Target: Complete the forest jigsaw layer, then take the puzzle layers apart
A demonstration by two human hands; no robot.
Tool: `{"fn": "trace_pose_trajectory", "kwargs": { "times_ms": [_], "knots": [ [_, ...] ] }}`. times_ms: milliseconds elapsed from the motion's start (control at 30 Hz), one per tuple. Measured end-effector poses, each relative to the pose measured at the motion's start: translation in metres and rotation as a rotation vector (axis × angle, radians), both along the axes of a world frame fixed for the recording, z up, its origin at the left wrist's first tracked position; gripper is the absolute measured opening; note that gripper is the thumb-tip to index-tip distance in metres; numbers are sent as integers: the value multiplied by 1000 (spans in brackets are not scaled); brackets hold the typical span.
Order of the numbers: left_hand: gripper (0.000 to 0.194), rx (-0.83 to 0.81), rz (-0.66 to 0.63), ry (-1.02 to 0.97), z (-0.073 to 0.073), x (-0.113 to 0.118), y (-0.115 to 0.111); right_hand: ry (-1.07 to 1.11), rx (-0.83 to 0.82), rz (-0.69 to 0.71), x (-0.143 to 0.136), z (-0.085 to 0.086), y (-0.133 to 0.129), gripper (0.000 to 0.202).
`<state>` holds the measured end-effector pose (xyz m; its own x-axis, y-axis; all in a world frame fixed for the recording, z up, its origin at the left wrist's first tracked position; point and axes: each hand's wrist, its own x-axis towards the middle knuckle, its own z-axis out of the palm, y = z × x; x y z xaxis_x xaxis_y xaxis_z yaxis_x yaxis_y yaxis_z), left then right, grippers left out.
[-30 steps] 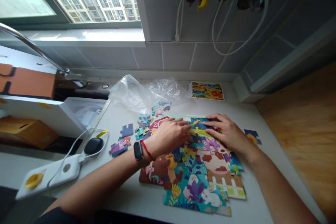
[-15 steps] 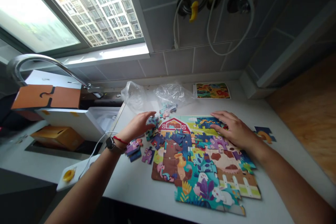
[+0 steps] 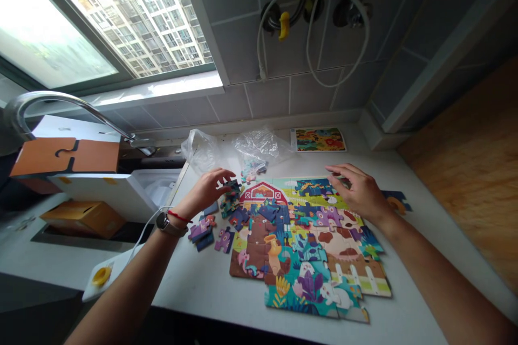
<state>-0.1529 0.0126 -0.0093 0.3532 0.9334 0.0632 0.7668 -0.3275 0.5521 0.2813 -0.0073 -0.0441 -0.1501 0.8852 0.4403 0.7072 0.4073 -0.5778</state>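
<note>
The animal jigsaw puzzle [image 3: 338,245] lies on the counter [image 3: 182,280], its main picture joined, with some pieces askew on top. At its ten o'clock, the left hand [image 3: 204,188] curls over loose puzzle pieces [image 3: 230,202] — thumb and fingertips apart, though I can't tell whether they grip one. The right hand [image 3: 358,188], thumb and fingers apart, hovers at one o'clock. The step looks like sorting pieces; the next move calls for a clean pinch on one — without nudging joined rows.

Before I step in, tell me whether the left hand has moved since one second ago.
Yes, leftward: judged against the red barn on the puzzle, the left hand has gone from the barn's right side to the loose pieces at its left.
</note>
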Motion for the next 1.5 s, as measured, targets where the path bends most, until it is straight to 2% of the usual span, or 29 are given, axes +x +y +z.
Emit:
{"fn": "trace_pose_trajectory", "kwargs": {
  "times_ms": [200, 333, 467, 633, 833, 1267, 1400, 1500],
  "knots": [
    [35, -9, 65, -220, 17, 18, -10, 59, -2, 1, -5, 4, -3, 27],
    [39, -200, 84, -440, 24, 43, -25, 73, -20, 39, -11, 4, -7, 26],
    [47, -410, 58, -604, 22, 61, -35, 64, -55, 114, -17, 6, -12, 26],
    [52, -470, 46, -674, 15, 65, -39, 38, -82, 164, -21, 8, -14, 26],
    [48, -462, 57, -668, 10, 64, -42, 38, -102, 169, -23, 8, -14, 27],
    [35, -387, 36, -629, 10, 71, -46, 29, -97, 178, -26, 9, -16, 26],
    [33, -300, 53, -498, 12, 70, -59, 11, -95, 189, -27, 8, -16, 25],
    [32, -245, 82, -391, 15, 63, -78, 4, -91, 185, -27, 7, -16, 25]
  ]
}}
